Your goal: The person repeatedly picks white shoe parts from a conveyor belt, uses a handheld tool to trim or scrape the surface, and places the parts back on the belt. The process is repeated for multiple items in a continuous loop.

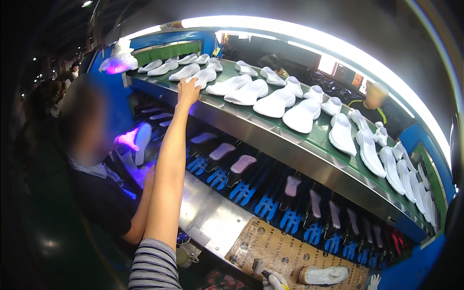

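Observation:
My bare left hand [189, 92] reaches far forward to the upper conveyor. Its fingers are closed on the near end of a white shoe sole [203, 77], which lies beside another sole [184, 72]. At the lower edge, my right hand [276, 281] wears a white glove and holds a small brush [260, 266] with a dark handle. Right of the brush, a white and tan shoe part [325, 275] lies on a brown cardboard sheet [263, 241]. The picture's edge cuts off part of my right hand.
Many white soles stand along the green conveyor belt [319, 130]. Below it, a lower line carries pinkish soles [243, 164] and blue clamps [266, 207]. A co-worker [96, 169] sits close at left, near a purple-lit sole [142, 143]. Another white glove [374, 282] shows at lower right.

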Demonstrator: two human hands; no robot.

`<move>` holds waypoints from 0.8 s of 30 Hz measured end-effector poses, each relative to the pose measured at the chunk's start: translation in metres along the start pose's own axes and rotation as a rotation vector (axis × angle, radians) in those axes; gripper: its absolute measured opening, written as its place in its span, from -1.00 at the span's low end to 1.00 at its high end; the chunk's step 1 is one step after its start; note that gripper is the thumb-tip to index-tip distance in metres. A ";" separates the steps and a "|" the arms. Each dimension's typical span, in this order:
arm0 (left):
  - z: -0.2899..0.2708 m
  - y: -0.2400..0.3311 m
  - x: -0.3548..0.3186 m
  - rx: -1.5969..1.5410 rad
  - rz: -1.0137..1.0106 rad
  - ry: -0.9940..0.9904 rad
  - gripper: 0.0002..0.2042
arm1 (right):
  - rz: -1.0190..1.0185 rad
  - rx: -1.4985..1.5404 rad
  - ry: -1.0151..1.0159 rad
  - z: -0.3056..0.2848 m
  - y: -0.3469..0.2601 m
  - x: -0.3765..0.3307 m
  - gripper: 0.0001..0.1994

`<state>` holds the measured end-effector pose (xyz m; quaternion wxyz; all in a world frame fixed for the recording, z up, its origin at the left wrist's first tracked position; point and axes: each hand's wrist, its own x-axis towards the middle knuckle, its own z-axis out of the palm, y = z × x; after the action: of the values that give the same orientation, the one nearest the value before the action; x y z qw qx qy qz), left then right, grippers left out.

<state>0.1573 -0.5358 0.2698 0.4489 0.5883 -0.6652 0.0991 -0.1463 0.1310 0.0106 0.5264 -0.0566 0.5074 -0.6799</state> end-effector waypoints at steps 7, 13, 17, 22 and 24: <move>0.002 0.009 0.018 0.133 -0.179 -0.023 -0.45 | -0.073 0.060 0.025 0.005 -0.013 -0.007 -0.77; -0.018 0.069 -0.014 0.008 -0.310 0.171 -0.23 | -0.087 0.059 0.022 0.007 -0.016 -0.012 -0.77; -0.039 0.101 -0.022 -0.671 0.219 0.025 -0.27 | -0.043 -0.001 0.018 0.009 -0.016 -0.014 -0.75; -0.058 0.163 -0.071 -0.186 0.368 -0.400 -0.34 | -0.088 0.022 -0.008 0.009 -0.014 -0.016 -0.73; -0.062 0.152 -0.065 -0.112 0.293 -0.447 -0.41 | -0.076 0.014 0.003 0.015 -0.015 -0.018 -0.73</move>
<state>0.0485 -0.4057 0.3199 0.3036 0.4674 -0.8303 -0.0063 -0.1389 0.1344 0.0377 0.5000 -0.0712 0.5010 -0.7028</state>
